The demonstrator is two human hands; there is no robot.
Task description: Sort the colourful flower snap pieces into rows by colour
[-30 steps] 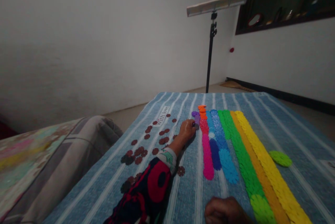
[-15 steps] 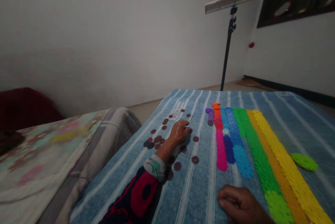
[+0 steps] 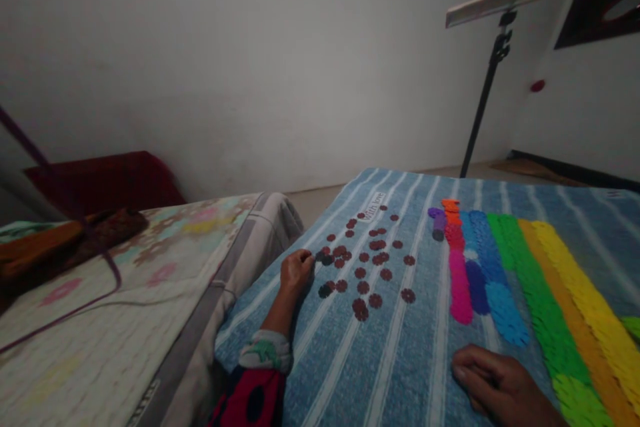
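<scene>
My left hand (image 3: 296, 270) rests at the left side of the striped cloth, its fingers curled together. Right beside its fingertips lie a few black notched discs (image 3: 326, 259); anything inside the fingers is hidden. Many brown flower-shaped discs (image 3: 363, 287) are scattered to the right of that hand. Closer to me, my right hand (image 3: 493, 380) lies with fingers bent and thumb pressed in, its inside out of sight. Beyond it are overlapping rows of discs: pink (image 3: 460, 287), dark blue (image 3: 477, 287), light blue (image 3: 507, 314), green (image 3: 537, 307), orange-yellow (image 3: 565, 300) and yellow (image 3: 585, 294).
A blue striped cloth (image 3: 395, 360) covers the work surface. Short purple (image 3: 439, 220) and red (image 3: 454, 234) disc rows lie toward the back. On the left stands a bed-like surface with a floral cover (image 3: 125, 327), a purple cord crossing it. A stand (image 3: 485, 90) rises behind.
My left hand has moved left and nearer, from above the scattered brown discs to beside the black ones. The view has swung left. My right hand keeps its curled pose.
</scene>
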